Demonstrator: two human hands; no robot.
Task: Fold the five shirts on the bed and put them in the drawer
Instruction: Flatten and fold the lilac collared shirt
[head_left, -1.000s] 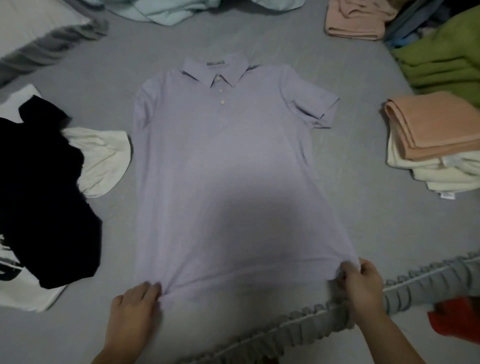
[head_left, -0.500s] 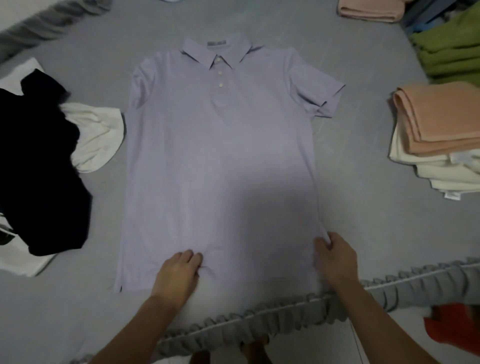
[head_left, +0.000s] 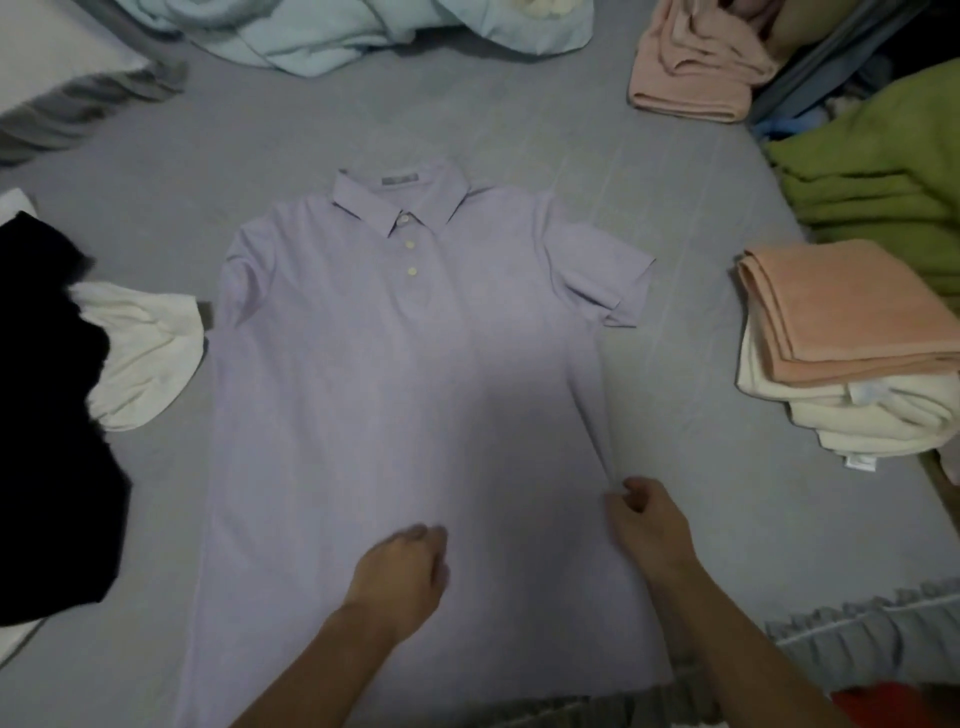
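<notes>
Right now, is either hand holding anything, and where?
The right hand pinches the lavender polo shirt at its right side edge. The left hand rests curled on it; grip unclear.

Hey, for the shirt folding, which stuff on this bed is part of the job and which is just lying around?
Part of the job:
lavender polo shirt, spread flat
left hand, resting on it
right hand, pinching its right side edge
black garment and white garment, unfolded

Lying about:
green blanket
light blue bedding

I see the lilac cotton polo shirt (head_left: 395, 395) flat mid-bed, the crumpled black garment (head_left: 47, 415) left, the folded peach-and-cream towel stack (head_left: 852, 358) right.
</notes>
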